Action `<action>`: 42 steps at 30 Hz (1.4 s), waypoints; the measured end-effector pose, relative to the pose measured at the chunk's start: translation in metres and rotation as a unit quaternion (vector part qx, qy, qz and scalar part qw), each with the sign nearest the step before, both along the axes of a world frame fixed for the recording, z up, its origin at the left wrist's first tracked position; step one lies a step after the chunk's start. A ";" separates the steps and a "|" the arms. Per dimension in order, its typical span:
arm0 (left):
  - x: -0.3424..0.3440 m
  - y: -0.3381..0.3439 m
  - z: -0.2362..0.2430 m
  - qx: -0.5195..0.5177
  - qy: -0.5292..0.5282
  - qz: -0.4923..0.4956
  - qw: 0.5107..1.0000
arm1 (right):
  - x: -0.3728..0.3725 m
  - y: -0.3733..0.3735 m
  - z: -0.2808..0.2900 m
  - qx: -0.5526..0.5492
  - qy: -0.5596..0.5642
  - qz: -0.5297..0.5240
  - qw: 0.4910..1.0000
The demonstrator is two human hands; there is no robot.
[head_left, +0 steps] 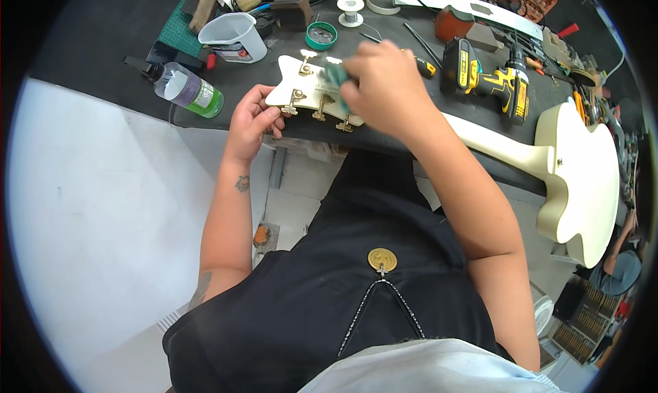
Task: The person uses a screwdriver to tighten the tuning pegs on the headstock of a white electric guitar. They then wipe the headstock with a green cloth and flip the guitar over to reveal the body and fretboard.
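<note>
A cream-white electric guitar (579, 163) lies back side up along the bench, its body at the right and its headstock (279, 95) in front of me. Gold tuning machines (297, 95) line both edges of the headstock. My left hand (250, 121) grips the headstock's left end, thumb on top and fingers curled beneath. Over the back of the headstock, my right hand (391, 84) is closed on a green cloth (335, 74), smeared by motion and pressed near the tuners. The hand hides part of the headstock and the start of the neck.
Beyond the headstock stand a green round tin (321, 35), a clear plastic tub (235, 38) and a wire spool (350, 11). A spray bottle (186, 89) is at the left. A yellow-black cordless drill (490, 81) lies beside the neck. Another person (620, 269) is far right.
</note>
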State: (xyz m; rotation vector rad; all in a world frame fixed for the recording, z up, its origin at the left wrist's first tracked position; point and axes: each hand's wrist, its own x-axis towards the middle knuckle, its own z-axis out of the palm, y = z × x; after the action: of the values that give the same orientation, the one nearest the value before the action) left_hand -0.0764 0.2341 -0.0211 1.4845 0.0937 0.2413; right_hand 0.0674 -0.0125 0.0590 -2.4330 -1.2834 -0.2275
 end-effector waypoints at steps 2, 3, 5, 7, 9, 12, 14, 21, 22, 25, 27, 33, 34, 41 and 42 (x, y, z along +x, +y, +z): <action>0.000 -0.001 -0.002 0.010 0.005 0.000 1.000 | 0.009 0.016 -0.012 0.177 -0.026 -0.023 0.984; -0.002 -0.001 -0.003 0.009 0.007 0.001 1.000 | 0.009 0.023 -0.019 0.121 -0.022 0.001 0.992; -0.002 0.002 -0.003 0.009 0.006 -0.001 1.000 | -0.004 0.035 -0.037 0.062 -0.034 0.029 0.997; -0.002 0.003 -0.004 0.007 0.007 -0.003 1.000 | -0.012 0.030 -0.044 0.068 -0.047 0.045 0.996; -0.003 0.002 -0.004 0.004 0.010 -0.004 1.000 | -0.007 0.008 -0.039 0.046 -0.052 0.075 0.995; 0.000 0.002 -0.001 0.004 0.005 -0.006 1.000 | 0.012 -0.034 -0.029 0.021 -0.045 0.132 0.990; -0.001 0.001 0.000 0.009 0.000 -0.005 1.000 | 0.027 -0.060 -0.014 -0.065 -0.015 0.096 0.993; -0.002 0.004 -0.005 0.003 0.004 -0.003 1.000 | -0.003 0.002 -0.038 0.119 -0.018 0.053 0.991; -0.002 0.004 -0.005 0.003 0.002 -0.007 1.000 | -0.018 0.007 -0.043 0.133 -0.023 0.036 0.990; -0.001 0.003 -0.004 0.003 0.000 -0.006 1.000 | -0.040 -0.009 -0.035 0.043 -0.081 0.026 0.995; 0.002 0.002 -0.003 0.004 0.004 0.005 1.000 | -0.050 -0.014 -0.031 0.018 -0.083 0.040 0.996; -0.002 0.002 -0.003 0.003 0.003 -0.002 1.000 | -0.044 -0.032 -0.016 0.081 -0.028 0.154 0.984; -0.002 0.000 -0.003 0.003 0.000 -0.002 1.000 | -0.038 -0.034 -0.013 0.109 -0.006 0.156 0.982; -0.003 0.002 -0.005 0.006 0.004 0.001 1.000 | -0.056 -0.013 -0.043 0.057 -0.070 0.080 0.993; -0.003 0.003 -0.004 0.009 0.000 0.002 1.000 | -0.052 -0.014 -0.031 0.070 -0.043 0.098 0.992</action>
State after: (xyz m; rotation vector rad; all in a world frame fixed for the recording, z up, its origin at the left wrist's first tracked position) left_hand -0.0797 0.2372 -0.0248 1.5014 0.0952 0.2467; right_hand 0.0153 -0.0261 0.0281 -2.1836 -1.4816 -0.3590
